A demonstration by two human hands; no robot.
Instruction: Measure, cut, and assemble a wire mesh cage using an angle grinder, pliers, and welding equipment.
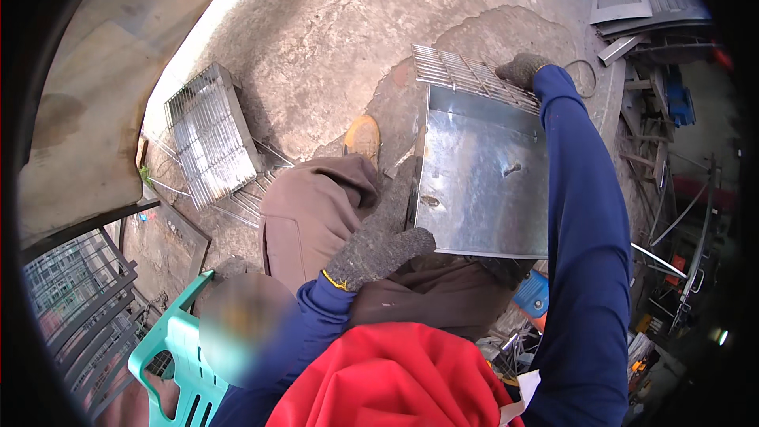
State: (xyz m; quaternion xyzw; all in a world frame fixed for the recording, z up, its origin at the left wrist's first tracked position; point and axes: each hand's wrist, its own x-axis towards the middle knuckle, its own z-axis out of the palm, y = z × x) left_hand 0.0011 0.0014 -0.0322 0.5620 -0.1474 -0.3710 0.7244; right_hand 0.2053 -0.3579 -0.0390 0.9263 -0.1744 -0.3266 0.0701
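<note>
Two gloved hands are holding a shiny metal box [482, 182] in the middle of the frame. The left hand [379, 245] is pressing flat, fingers together, against the box's lower left edge. The right hand [522, 69] is curling over the far top corner, gripping the wire grill [466, 75] on the box's upper end. The box is resting on the person's brown-trousered lap. Another wire cage [209, 134] is lying on the concrete floor [332, 32] at the left. A green plastic chair [178, 356] is sitting at the lower left.
</note>
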